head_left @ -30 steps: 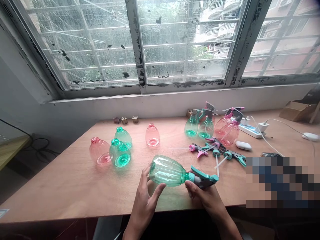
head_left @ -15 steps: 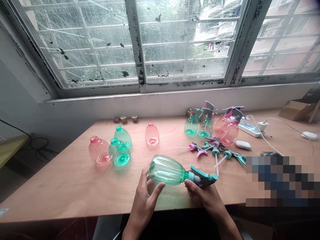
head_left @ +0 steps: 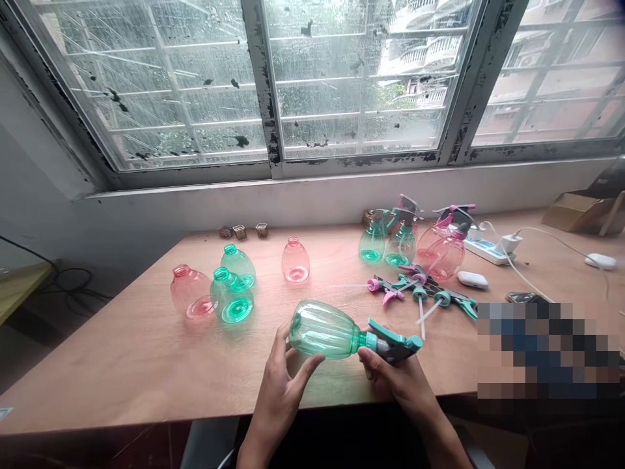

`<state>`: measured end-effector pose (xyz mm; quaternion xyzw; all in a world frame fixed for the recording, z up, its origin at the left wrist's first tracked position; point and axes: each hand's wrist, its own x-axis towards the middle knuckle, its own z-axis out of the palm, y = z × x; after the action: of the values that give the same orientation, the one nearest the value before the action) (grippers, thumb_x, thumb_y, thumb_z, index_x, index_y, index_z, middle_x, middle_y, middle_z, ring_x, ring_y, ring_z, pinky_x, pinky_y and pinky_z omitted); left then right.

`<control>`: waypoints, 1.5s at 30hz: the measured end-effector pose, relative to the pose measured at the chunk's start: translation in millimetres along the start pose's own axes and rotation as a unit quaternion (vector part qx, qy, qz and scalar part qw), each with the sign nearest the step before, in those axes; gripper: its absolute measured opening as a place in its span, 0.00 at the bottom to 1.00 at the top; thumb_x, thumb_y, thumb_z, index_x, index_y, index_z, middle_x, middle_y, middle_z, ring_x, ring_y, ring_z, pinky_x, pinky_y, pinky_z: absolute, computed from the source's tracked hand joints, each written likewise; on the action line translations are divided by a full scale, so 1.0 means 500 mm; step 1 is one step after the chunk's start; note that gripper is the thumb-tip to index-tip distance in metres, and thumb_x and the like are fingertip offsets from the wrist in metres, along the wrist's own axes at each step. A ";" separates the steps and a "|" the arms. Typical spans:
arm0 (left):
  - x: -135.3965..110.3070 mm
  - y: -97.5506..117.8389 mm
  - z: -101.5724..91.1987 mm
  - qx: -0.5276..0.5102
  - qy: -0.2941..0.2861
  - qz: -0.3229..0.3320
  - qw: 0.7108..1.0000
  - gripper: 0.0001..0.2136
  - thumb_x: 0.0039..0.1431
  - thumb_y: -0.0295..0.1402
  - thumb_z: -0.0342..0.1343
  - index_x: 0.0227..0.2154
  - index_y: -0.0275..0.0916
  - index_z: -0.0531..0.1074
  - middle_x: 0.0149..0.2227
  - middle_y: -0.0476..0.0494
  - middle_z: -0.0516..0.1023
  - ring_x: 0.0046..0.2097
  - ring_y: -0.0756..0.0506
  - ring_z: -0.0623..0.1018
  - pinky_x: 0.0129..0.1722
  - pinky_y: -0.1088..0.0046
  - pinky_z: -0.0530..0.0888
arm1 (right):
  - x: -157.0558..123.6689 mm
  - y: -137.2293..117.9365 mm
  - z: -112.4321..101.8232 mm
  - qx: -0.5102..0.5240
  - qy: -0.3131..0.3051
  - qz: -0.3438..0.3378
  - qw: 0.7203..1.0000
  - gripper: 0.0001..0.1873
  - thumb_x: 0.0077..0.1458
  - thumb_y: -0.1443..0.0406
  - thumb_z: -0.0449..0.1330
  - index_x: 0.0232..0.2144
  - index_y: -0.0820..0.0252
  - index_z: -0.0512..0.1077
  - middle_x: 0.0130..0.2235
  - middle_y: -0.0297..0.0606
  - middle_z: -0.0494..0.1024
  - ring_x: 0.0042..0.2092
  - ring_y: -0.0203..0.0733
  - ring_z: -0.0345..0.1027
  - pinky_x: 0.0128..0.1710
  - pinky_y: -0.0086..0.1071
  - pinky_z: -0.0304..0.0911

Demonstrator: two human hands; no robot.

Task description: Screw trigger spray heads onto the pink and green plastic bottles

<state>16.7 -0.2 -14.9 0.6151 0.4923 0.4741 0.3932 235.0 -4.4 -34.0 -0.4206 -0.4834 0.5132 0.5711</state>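
A clear green spray bottle point(head_left: 326, 331) lies sideways in the air between my hands, its teal and grey trigger head point(head_left: 393, 340) pointing right. My left hand point(head_left: 288, 378) is curled round the bottle's base end, thumb along the near side. At the neck, my right hand point(head_left: 393, 374) grips the collar below the trigger head, its fingers partly hidden underneath. Beyond the right hand lies a pile of loose pink and teal trigger heads point(head_left: 422, 290) with white tubes.
Headless bottles stand on the wooden table point(head_left: 122, 365): two green point(head_left: 232, 305), a pink one point(head_left: 190, 293) at left, another pink one point(head_left: 295, 260) mid-table. Several bottles with heads point(head_left: 400, 244) stand back right, near a power strip point(head_left: 488, 249) and a white case point(head_left: 472, 280).
The view has shifted slightly. Both hands keep the same hold on the spray bottle, with almost no movement.
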 end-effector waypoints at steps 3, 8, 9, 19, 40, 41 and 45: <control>0.001 -0.005 0.001 -0.011 0.000 0.002 1.000 0.25 0.64 0.45 0.62 0.58 0.44 0.63 0.59 0.37 0.77 0.59 0.36 0.79 0.61 0.54 0.75 | 0.001 0.003 -0.004 -0.010 -0.007 0.003 1.000 0.23 0.57 0.48 0.70 0.44 0.57 0.72 0.23 0.26 0.69 0.25 0.37 0.62 0.28 0.34 0.59; 0.003 -0.007 0.000 -0.019 -0.002 0.000 1.000 0.25 0.63 0.44 0.63 0.58 0.44 0.63 0.59 0.37 0.77 0.59 0.36 0.79 0.60 0.54 0.76 | 0.003 0.006 -0.011 -0.030 -0.029 -0.002 0.999 0.21 0.60 0.49 0.68 0.43 0.58 0.71 0.24 0.27 0.69 0.26 0.37 0.63 0.29 0.33 0.60; 0.003 -0.006 -0.001 -0.017 -0.001 -0.001 1.000 0.25 0.62 0.44 0.63 0.58 0.44 0.63 0.59 0.37 0.77 0.59 0.36 0.80 0.60 0.54 0.76 | 0.003 0.006 -0.011 -0.030 -0.029 -0.002 0.999 0.21 0.60 0.50 0.68 0.44 0.58 0.71 0.24 0.27 0.69 0.26 0.37 0.63 0.29 0.33 0.60; 0.002 0.001 0.002 0.005 0.012 0.001 1.000 0.26 0.61 0.44 0.64 0.58 0.45 0.64 0.58 0.39 0.76 0.58 0.37 0.80 0.60 0.55 0.77 | 0.001 -0.001 -0.002 -0.001 0.015 0.011 1.000 0.25 0.55 0.48 0.72 0.44 0.57 0.72 0.23 0.27 0.70 0.25 0.39 0.64 0.28 0.35 0.61; 0.002 0.004 0.003 0.080 -0.005 0.021 0.997 0.23 0.65 0.44 0.61 0.59 0.47 0.63 0.56 0.43 0.77 0.59 0.40 0.78 0.60 0.61 0.73 | 0.002 -0.008 -0.002 -0.009 -0.005 -0.028 1.000 0.19 0.61 0.51 0.68 0.44 0.57 0.71 0.27 0.31 0.77 0.25 0.36 0.65 0.26 0.32 0.62; 0.003 0.004 0.003 0.083 -0.004 0.020 0.996 0.23 0.65 0.44 0.61 0.58 0.47 0.63 0.56 0.44 0.77 0.59 0.40 0.78 0.59 0.61 0.73 | 0.002 -0.007 -0.003 -0.009 -0.009 -0.027 1.000 0.18 0.61 0.52 0.68 0.44 0.57 0.71 0.27 0.31 0.77 0.25 0.36 0.66 0.27 0.31 0.63; 0.002 0.006 0.002 0.085 -0.007 0.012 0.996 0.22 0.64 0.44 0.62 0.57 0.48 0.64 0.55 0.46 0.78 0.58 0.41 0.79 0.58 0.63 0.74 | 0.001 -0.008 -0.005 -0.004 -0.014 -0.024 1.000 0.18 0.62 0.53 0.68 0.45 0.57 0.70 0.27 0.30 0.77 0.25 0.35 0.66 0.27 0.31 0.63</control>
<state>18.5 0.1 -12.3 0.6553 0.5206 0.4307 0.3377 238.2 -4.5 -30.7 -0.4038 -0.5030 0.5030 0.5753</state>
